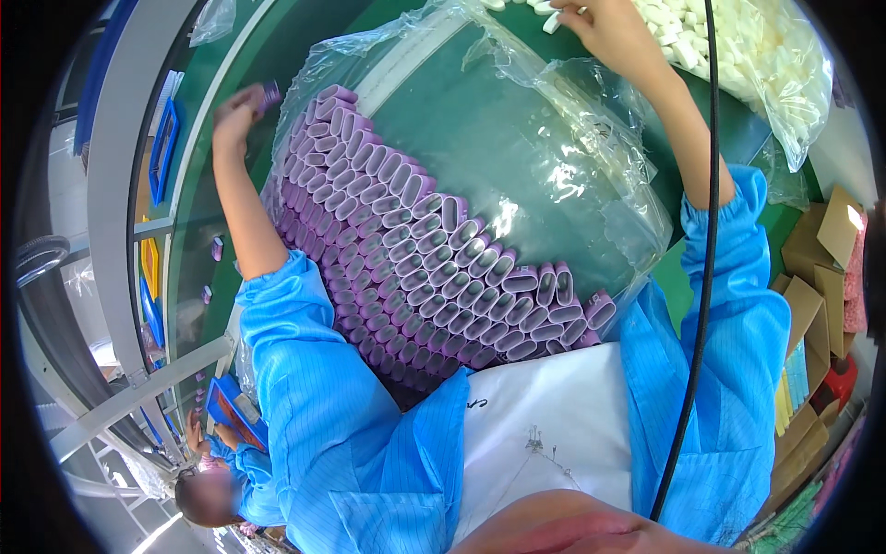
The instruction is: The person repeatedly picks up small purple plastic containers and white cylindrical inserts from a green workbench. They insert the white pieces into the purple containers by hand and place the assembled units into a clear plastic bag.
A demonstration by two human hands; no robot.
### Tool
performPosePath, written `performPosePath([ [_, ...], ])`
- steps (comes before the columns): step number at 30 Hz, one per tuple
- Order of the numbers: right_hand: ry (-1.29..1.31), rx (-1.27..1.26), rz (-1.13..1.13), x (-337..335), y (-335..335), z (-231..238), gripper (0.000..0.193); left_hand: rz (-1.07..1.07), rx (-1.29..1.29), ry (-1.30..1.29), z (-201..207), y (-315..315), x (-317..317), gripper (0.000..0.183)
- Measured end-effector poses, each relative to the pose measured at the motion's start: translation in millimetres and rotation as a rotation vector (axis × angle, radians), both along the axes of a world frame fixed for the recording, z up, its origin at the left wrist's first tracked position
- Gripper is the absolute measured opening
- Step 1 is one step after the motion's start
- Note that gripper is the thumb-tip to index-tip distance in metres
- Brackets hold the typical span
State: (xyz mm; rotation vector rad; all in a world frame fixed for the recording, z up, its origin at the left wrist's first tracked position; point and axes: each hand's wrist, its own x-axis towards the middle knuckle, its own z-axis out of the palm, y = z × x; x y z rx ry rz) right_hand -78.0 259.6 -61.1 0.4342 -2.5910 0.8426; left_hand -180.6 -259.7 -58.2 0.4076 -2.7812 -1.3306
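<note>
My left hand (pixel 236 118) is closed around a purple oval casing (pixel 271 93), held up at the left beside the far end of a stacked block. That block is made of many hollow purple casings (pixel 406 242), open ends facing up, lying in front of my body on a clear plastic sheet (pixel 563 175). At the top, my right hand (pixel 602 32) pinches a small white plastic piece (pixel 552 23) between thumb and fingers. Next to it, a heap of similar white pieces (pixel 688 37) fills a clear plastic bag (pixel 801 88).
A dark cable (pixel 704 305) hangs down across the right side. Two purple casings (pixel 217 247) sit apart on the green belt at the left, beside a metal frame (pixel 138 392). Opened cardboard boxes (pixel 805 323) stand at the right. Another person (pixel 249 485) in blue works at lower left.
</note>
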Motion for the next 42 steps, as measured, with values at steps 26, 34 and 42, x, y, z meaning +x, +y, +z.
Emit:
performPosePath([
  [26, -0.014, -0.059, 0.157, 10, 2, -17, 0.013, -0.406, -0.960, 0.146, 31, 182, 78, 0.036],
  [34, -0.204, 0.088, 0.080, 8, -1, -15, 0.015, 0.199, -0.693, -0.286, 25, 19, 34, 0.044],
  [42, -0.063, -0.095, 0.135, 16, -4, -14, 0.014, 0.166, -0.756, -0.446, -2, -8, 11, 0.029],
])
